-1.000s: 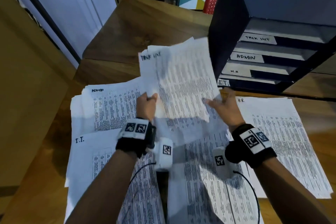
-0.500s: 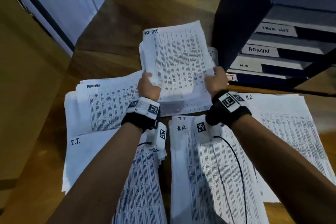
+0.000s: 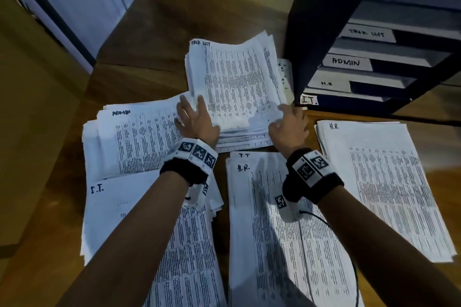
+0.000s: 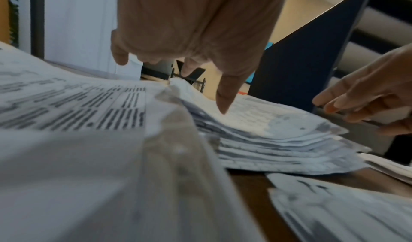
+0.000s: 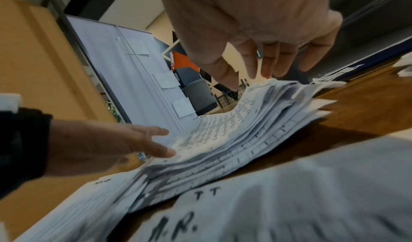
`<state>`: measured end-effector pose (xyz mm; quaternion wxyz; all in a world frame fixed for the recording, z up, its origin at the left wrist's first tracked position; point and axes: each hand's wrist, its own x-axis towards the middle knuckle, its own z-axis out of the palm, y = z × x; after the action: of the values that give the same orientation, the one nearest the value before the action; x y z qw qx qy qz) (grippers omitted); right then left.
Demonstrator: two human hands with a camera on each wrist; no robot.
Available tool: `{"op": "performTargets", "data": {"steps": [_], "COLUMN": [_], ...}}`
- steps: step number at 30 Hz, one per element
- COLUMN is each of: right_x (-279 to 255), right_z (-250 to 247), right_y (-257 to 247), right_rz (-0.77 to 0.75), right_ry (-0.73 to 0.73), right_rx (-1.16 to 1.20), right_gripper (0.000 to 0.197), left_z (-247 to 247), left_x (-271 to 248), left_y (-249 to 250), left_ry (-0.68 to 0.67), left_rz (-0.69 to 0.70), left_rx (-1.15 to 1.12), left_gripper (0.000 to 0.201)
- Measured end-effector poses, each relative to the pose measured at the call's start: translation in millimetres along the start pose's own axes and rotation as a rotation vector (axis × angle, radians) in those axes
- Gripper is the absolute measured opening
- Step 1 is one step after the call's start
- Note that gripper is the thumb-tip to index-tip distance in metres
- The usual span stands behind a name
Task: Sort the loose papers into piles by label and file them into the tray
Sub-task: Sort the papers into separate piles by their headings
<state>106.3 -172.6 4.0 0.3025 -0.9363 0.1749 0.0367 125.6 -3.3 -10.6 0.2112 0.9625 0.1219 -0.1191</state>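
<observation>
Where the wooden surface [image 3: 154, 32] meets its left edge, an ADMIN pile [image 3: 139, 142] is laid, with an I.T. pile [image 3: 149, 232] nearer the front edge, partly covered by the left forearm. Over the inner edge of the ADMIN pile the left hand [image 3: 197, 121] is spread, its grip released: the fingers are held straight and loosely apart, and the fingertips [image 4: 223, 108] are seen from the left wrist view to point down onto the left side of the TASK LIST pile [image 3: 239, 87]. That pile is set toward the middle of the surface, behind the others, its sheets fanned unevenly and its far edge curled upward. In front of it, toward the front edge, a pile with a top sheet marked H.R. [image 3: 279, 232] is spread out. At the right front corner of the TASK LIST pile the right hand [image 3: 289, 124] is placed, its grip likewise released, with fingers extended and relaxed beside the sheet edges; whether they touch the paper cannot be told. Toward the right edge another H.R. pile [image 3: 381, 182] is laid flat. At the far right corner the dark tray [image 3: 321, 32] is stood, its tiers labelled TASK LIST, ADMIN, H.R. and I.T. from top to bottom.
</observation>
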Motion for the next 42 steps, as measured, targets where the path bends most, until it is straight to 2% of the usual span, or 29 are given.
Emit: {"op": "performTargets", "data": {"steps": [2,5,8,10,15,18,20,22,23,25,27,28,30,32,34,36,42], "right_x": [-16.1,-40.8,-65.0,-80.4,-105.6,-111.3,-111.7,-109.7,-108.0,-107.0,-110.3,-112.0,-116.1,-120.8,-124.1,-125.6,-122.0], "right_z": [0.7,5.0,8.5,9.5,13.5,17.8,20.4,19.1,18.3,16.2,13.8,13.9,16.9,20.8,24.0,26.7,26.6], "right_y": [13.2,32.7,50.8,60.3,64.2,62.7,64.0,65.9,67.3,70.8,72.8,75.1,81.6,84.6,86.6,87.4,87.4], "right_rz": [-0.101,-0.24,-0.343,-0.365,-0.358,-0.335,-0.298,-0.257,-0.238,-0.239,-0.308,-0.347,-0.446,-0.53,-0.557,-0.535,-0.458], "right_ry": [-0.064,-0.228,-0.388,-0.434,-0.381,-0.329,-0.282,-0.168,-0.118,-0.069,-0.01,0.019,0.065,0.064,0.036,0.015,-0.082], "right_rx": [0.041,0.067,-0.098,-0.191,-0.305,-0.312,-0.211,-0.126,-0.134,-0.199,-0.23,-0.244,-0.274,-0.278,-0.254,-0.249,-0.275], "right_gripper": [0.037,0.022,0.018,0.018,0.028,0.036,0.056,0.073,0.071,0.048,0.019,0.018,0.029,0.031,0.029,0.027,0.011], "left_z": [-0.5,8.1,23.7,32.5,40.9,42.6,42.5,41.3,40.3,37.2,31.1,28.6,28.2,33.8,38.5,43.2,48.0], "left_x": [-12.9,-35.3,-58.1,-71.0,-84.7,-93.1,-100.0,-106.8,-109.1,-109.9,-109.2,-108.3,-103.1,-95.5,-92.9,-92.6,-93.8], "left_y": [2.0,2.6,-0.3,-0.2,0.4,1.4,2.0,1.6,0.0,-5.5,-9.7,-11.0,-12.4,-12.0,-8.8,-6.2,-1.4], "left_ry": [0.027,-0.093,-0.219,-0.251,-0.273,-0.326,-0.351,-0.389,-0.397,-0.433,-0.533,-0.569,-0.497,-0.357,-0.329,-0.317,-0.264], "left_rz": [0.079,0.188,0.162,0.118,0.075,0.124,0.192,0.233,0.246,0.291,0.322,0.309,0.269,0.24,0.219,0.216,0.206], "left_rx": [-0.042,-0.151,-0.114,-0.085,-0.167,-0.241,-0.319,-0.389,-0.412,-0.437,-0.469,-0.495,-0.482,-0.337,-0.17,-0.101,-0.218], "left_gripper": [0.057,0.014,0.022,0.021,0.011,0.011,0.004,0.015,0.022,0.028,0.025,0.021,0.024,0.044,0.056,0.053,0.038]}}
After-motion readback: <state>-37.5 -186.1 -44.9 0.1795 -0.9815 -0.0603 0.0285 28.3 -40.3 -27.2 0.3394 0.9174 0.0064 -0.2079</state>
